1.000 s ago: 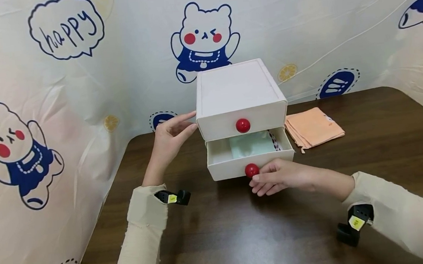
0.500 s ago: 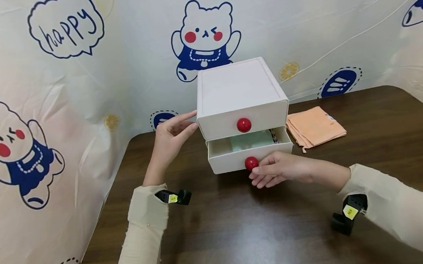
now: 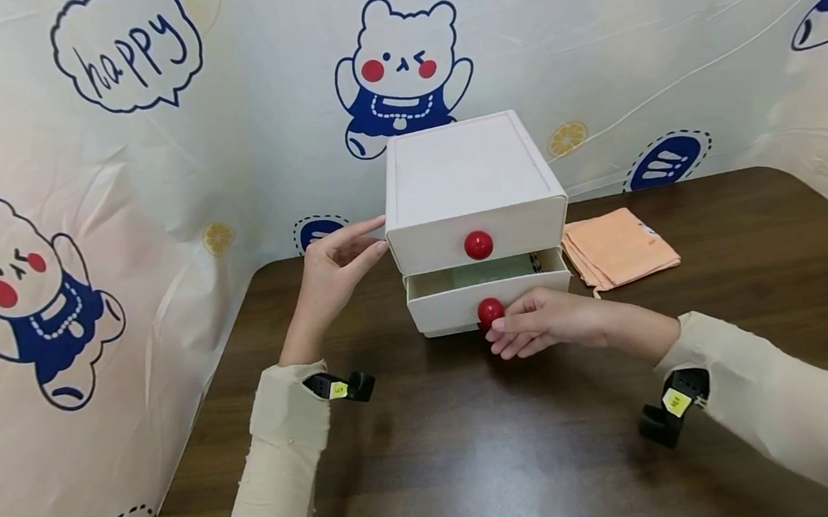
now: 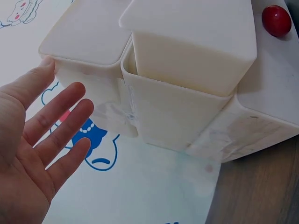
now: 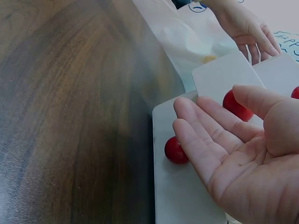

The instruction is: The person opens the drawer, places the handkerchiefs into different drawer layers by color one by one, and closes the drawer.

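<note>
A white two-drawer box (image 3: 466, 173) stands at the back of the dark wooden table (image 3: 473, 449). Its upper drawer, with a red knob (image 3: 479, 244), is closed. The lower drawer (image 3: 454, 300) stands slightly out, with a strip of pale green contents (image 3: 488, 271) showing. My right hand (image 3: 536, 326) has straight fingers against the lower red knob (image 3: 490, 312); the right wrist view shows its open palm (image 5: 229, 154) beside a red knob (image 5: 176, 150). My left hand (image 3: 334, 269) rests flat on the box's left side, fingers spread (image 4: 42, 140) near the box wall (image 4: 187, 70).
A folded orange cloth (image 3: 617, 246) lies on the table just right of the box. A cartoon-bear printed sheet (image 3: 127, 232) walls in the back and left sides. Black wrist cameras sit on both sleeves.
The lower drawer has slid into the box, from well out to nearly closed, and my right hand has moved with its knob. The left hand has stayed put.
</note>
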The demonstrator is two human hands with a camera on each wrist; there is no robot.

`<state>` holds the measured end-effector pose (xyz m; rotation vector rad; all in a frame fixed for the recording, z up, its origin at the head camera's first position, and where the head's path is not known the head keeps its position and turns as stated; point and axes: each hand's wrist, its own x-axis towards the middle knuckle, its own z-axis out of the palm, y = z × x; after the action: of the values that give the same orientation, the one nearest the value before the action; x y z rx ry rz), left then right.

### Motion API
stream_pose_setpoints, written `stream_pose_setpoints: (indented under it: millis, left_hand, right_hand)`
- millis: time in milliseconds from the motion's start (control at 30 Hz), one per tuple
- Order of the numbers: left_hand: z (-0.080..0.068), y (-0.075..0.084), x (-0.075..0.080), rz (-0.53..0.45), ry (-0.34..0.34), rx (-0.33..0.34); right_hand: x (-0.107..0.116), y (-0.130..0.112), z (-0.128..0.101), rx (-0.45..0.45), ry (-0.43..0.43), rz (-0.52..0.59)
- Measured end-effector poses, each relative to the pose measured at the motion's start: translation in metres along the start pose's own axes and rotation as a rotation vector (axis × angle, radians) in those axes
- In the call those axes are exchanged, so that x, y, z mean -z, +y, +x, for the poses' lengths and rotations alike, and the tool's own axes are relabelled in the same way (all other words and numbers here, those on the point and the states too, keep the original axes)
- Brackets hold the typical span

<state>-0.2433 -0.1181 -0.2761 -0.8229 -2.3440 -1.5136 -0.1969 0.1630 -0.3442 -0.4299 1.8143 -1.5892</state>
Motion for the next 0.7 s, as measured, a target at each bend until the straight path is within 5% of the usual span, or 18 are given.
stream_pose_setpoints:
  millis: [700]
  left_hand:
    - [0.000, -0.002, -0.001, -0.001, 0.012, 0.003]
  right_hand:
    - [0.012, -0.005, 0.009, -0.018, -0.004, -0.021]
